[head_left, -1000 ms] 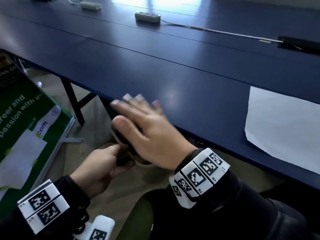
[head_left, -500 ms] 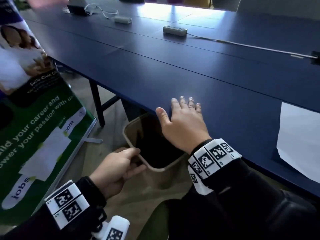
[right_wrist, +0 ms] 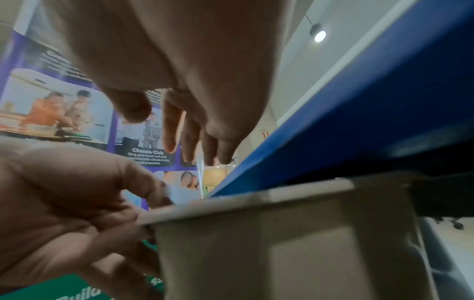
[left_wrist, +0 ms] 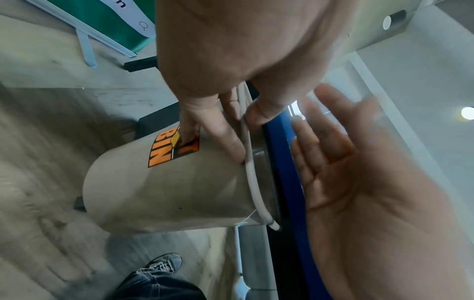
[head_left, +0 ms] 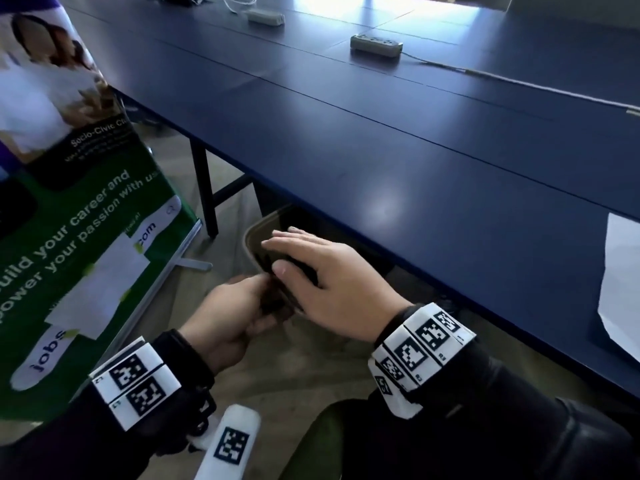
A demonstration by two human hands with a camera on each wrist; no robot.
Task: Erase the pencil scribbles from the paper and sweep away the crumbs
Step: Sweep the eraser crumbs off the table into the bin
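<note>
While the left hand (head_left: pixel 228 317) grips the rim of the beige dustbin (left_wrist: pixel 166 188), the right hand (head_left: pixel 322 275) hovers flat over its mouth.

Thumb inside and fingers outside, the left hand holds the bin just under the near edge of the blue table (head_left: pixel 398 161). The right hand's fingers are straight and hold nothing. The white paper (head_left: pixel 620 285) lies on the table at the far right, well apart from both hands. A green banner (head_left: pixel 86 237) stands at left.

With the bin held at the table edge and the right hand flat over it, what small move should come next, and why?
Probably lower the bin back to the floor. The left hand grips its rim just under the table edge, the right hand is flat and open over the mouth, and no crumbs show on the table nearby.
</note>
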